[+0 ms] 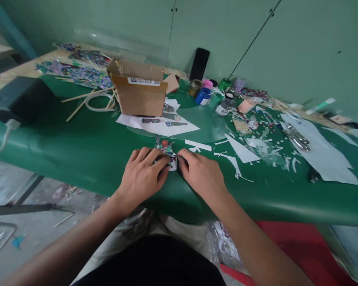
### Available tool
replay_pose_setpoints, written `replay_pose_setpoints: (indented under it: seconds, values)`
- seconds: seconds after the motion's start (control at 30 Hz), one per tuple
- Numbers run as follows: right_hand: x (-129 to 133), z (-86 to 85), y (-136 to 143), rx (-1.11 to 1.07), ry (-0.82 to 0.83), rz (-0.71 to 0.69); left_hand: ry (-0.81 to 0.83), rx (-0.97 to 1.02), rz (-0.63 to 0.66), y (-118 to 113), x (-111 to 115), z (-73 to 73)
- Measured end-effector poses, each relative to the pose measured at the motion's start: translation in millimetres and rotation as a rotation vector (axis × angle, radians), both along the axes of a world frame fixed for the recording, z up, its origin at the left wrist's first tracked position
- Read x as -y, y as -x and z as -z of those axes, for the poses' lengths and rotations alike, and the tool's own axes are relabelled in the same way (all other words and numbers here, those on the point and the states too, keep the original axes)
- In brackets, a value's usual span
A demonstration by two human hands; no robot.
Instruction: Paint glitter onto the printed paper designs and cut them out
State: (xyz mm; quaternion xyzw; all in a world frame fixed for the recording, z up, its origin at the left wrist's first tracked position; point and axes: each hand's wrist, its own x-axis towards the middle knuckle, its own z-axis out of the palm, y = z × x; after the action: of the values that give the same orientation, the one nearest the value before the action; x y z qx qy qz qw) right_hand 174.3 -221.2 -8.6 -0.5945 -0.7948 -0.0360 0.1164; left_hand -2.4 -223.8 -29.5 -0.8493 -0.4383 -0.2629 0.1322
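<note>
My left hand (144, 169) rests on the green table with its fingers curled over a small multicoloured patterned piece (166, 148). White backing or paper (173, 163) shows at the piece's near right side. My right hand (201, 171) is closed, with thumb and fingertips together at the right edge of this piece. Whatever is between those fingertips is hidden. Thin white paper offcuts (198, 145) lie just beyond the right hand. Behind the hands, a white sheet (185, 126) carries several patterned cut-out shapes.
An open cardboard box (141, 97) stands behind the sheet. Paint jars (203, 96) and a phone (199, 63) are at the back. Metal pliers-like tools (298, 138) lie on white paper at right, near many scraps (262, 145). A black box (19, 99) sits at left.
</note>
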Motion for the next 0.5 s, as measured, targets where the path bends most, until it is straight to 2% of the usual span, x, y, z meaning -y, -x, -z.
replay_pose_setpoints:
  seconds: [0.13, 0.23, 0.33, 0.5]
  values:
    - [-2, -1.4, -4, -0.002, -0.032, -0.005, 0.04, 0.029, 0.074, 3, -3, 0.0]
    - [-3, -3.7, -14, -0.057, -0.097, -0.024, 0.118, 0.044, 0.185, 9, -15, -2.6]
    - [-3, -4.0, -22, -0.114, -0.149, -0.078, 0.202, 0.029, 0.212, 14, -29, -7.3]
    - [-1, -2.8, -28, -0.13, -0.111, -0.162, 0.338, 0.052, 0.298, 15, -37, -14.1]
